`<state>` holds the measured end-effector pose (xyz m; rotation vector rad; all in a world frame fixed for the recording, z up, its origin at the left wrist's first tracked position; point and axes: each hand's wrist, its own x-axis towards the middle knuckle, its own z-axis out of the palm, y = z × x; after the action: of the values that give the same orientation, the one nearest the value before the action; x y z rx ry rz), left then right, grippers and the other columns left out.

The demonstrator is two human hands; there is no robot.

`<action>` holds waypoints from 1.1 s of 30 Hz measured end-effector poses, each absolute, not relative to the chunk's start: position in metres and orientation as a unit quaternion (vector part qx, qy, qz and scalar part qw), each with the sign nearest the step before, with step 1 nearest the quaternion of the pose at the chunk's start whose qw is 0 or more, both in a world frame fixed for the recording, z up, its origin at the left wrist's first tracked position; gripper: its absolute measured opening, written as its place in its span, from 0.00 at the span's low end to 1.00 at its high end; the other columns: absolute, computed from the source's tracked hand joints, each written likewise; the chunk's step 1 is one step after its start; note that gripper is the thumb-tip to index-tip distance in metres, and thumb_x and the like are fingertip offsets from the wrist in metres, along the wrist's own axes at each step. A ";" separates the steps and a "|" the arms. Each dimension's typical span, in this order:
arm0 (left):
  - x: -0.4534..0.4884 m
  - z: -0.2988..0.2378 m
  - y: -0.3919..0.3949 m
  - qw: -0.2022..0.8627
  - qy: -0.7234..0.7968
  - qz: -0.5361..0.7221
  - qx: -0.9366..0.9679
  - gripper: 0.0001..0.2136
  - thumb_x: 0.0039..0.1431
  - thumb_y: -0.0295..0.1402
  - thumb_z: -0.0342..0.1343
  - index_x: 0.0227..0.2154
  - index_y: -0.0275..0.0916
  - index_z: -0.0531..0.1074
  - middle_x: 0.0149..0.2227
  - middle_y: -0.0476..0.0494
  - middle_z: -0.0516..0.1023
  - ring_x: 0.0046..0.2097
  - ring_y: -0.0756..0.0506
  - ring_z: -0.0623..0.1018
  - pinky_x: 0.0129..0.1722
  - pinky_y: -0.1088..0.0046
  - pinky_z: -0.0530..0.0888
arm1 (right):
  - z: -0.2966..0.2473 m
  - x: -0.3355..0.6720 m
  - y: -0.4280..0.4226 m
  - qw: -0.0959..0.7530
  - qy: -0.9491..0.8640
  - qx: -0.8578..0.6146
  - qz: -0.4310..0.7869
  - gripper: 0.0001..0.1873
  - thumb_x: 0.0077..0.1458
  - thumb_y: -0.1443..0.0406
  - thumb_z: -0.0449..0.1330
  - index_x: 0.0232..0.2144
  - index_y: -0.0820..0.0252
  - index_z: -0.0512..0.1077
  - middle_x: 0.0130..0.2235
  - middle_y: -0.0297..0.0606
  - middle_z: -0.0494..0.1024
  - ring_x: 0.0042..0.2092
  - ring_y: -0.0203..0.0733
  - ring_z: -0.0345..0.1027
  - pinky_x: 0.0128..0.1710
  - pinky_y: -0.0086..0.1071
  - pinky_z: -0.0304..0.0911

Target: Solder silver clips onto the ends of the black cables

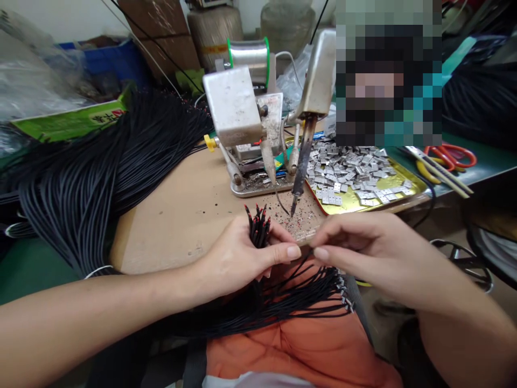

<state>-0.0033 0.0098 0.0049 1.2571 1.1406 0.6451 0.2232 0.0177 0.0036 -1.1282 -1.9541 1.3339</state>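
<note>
Left hand [242,261]: fingers clenched around red-tipped black wires [258,229]
Right hand [375,253]: fingers pinched together, anything held too fine to tell
Beyond the fingers: soldering iron [304,156], gold tray [350,207] of metal tabs [347,167]

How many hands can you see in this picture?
2: the person's left hand, closed around a bunch of red-tipped black cables above the lap, and the right hand, its fingers pinched together just beside them. Others could be outside the frame.
</note>
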 end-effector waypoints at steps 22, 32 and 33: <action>-0.003 0.001 0.004 0.709 0.380 0.245 0.542 0.05 0.63 0.31 0.58 0.38 0.35 0.74 0.32 0.46 0.78 0.35 0.49 0.77 0.40 0.72 0.76 | -0.010 0.189 -0.006 0.348 -0.642 -0.458 0.507 0.06 0.61 0.67 0.61 0.31 0.57 0.75 0.27 0.32 0.79 0.28 0.38 0.75 0.29 0.30 0.69; 0.003 0.003 -0.007 0.582 0.503 0.338 0.542 0.07 0.63 0.35 0.59 0.33 0.37 0.76 0.32 0.47 0.79 0.37 0.46 0.78 0.42 0.70 0.76 | -0.004 0.195 0.006 0.403 -0.575 -0.480 0.526 0.05 0.56 0.65 0.66 0.28 0.59 0.75 0.27 0.33 0.78 0.28 0.36 0.70 0.29 0.28 0.66; 0.002 0.003 -0.007 0.573 0.508 0.344 0.543 0.07 0.63 0.35 0.59 0.33 0.37 0.76 0.31 0.47 0.78 0.36 0.47 0.77 0.40 0.71 0.76 | -0.004 0.195 0.007 0.395 -0.571 -0.476 0.539 0.06 0.56 0.66 0.66 0.27 0.59 0.75 0.26 0.32 0.78 0.29 0.36 0.70 0.29 0.28 0.65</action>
<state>0.0024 -0.0070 0.0029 1.2734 1.1921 0.8070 0.1951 0.0070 -0.0042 -1.2060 -1.4488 1.3670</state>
